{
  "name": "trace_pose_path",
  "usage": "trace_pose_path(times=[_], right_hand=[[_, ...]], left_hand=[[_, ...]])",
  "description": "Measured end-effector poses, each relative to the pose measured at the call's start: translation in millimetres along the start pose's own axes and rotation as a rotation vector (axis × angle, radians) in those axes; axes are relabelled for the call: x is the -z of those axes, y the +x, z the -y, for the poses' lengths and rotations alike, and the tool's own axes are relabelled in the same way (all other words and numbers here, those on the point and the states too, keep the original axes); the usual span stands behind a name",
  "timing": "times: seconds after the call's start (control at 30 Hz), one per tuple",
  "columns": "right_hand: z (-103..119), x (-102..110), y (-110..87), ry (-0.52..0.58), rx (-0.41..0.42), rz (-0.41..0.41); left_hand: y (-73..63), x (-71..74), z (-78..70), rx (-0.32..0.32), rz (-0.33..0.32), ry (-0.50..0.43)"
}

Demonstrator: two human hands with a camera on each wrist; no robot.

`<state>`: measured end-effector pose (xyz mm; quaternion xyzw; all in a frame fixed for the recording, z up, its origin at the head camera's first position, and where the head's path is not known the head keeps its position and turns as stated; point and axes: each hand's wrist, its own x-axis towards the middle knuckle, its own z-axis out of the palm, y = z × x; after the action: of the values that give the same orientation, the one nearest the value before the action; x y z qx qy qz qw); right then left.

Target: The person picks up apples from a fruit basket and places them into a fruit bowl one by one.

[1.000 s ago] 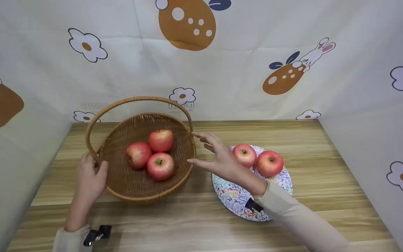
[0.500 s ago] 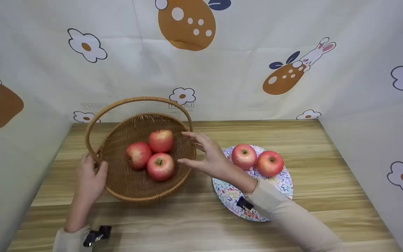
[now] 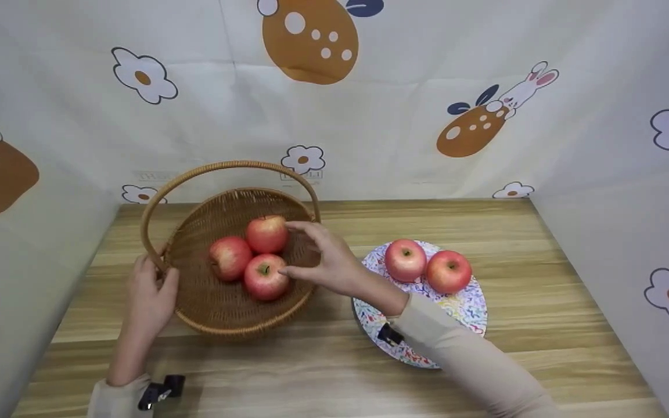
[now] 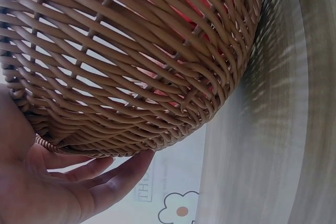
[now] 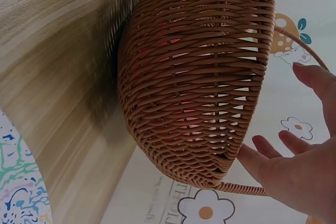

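Observation:
A brown wicker basket [image 3: 207,313] with a tall arched handle stands at the left of the table, holding three red apples [image 3: 267,277]. My left hand [image 3: 153,296] grips the basket's left rim beside the foot of the handle; the left wrist view shows its fingers [image 4: 123,179] under the woven wall. Over the basket's right side reaches my right hand [image 3: 331,261], thumb and fingers spread apart. In the head view its fingertips overlap the edges of the two nearer apples. From the right wrist, the hand [image 5: 299,166] appears above the rim with nothing in its grasp.
A round plate [image 3: 468,310] with a colourful speckled pattern sits to the right, bearing two more red apples [image 3: 405,260]. The right forearm crosses above it. Behind the wooden table [image 3: 288,377] hangs a pale printed cloth [image 3: 392,128], which also lines both sides.
My right hand has moved left from outside the basket's right rim to above its inside, near the apples. My left hand and the basket have stayed put.

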<state>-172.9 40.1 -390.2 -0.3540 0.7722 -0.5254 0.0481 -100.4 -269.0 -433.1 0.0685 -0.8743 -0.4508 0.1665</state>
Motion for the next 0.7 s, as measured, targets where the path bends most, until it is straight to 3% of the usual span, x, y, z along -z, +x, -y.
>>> trace_pose_path(times=[0.3, 0.7], right_hand=[[0, -4, 11.0, -0.094, 0.009, 0.037], [-5, -8, 27.5, -0.108, -0.033, 0.094]], left_hand=[[1.2, -1.2, 3.3, -0.012, -0.007, -0.028], [0.9, -0.6, 3.7, -0.020, -0.011, -0.002]])
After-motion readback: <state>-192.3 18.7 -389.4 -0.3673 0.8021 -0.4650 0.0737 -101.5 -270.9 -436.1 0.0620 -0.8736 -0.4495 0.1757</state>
